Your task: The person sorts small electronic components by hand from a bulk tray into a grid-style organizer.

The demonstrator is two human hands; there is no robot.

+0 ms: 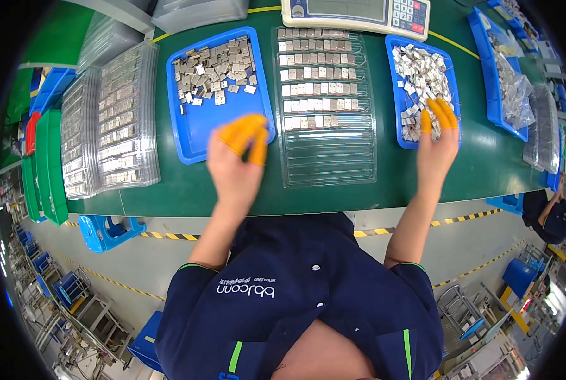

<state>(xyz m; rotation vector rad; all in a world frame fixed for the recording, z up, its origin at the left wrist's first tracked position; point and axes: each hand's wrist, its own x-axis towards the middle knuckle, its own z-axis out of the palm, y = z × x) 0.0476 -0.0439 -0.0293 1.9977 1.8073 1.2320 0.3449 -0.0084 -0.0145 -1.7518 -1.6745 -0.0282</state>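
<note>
My left hand (237, 161), with yellow finger cots, is over the right edge of the left blue tray (197, 133). Its fingertips are blurred, so I cannot tell if they hold anything. Small flat metal pieces (213, 66) lie heaped in that tray's far part. My right hand (438, 142), also in yellow cots, reaches into the right blue tray (394, 63) with fingers stretched and apart. Its fingertips are at a pile of small white parts with thin leads (422, 73). Between my hands lies a clear ribbed plastic tray (330, 155); pieces fill its far rows in lines.
Stacked clear trays (109, 126) with rows of pieces stand on the left, beside green bins (52, 164). A digital scale (359, 12) sits at the back. To the far right, another blue tray (495, 82) holds parts and plastic bags. A blue stool (102, 233) stands below the table edge.
</note>
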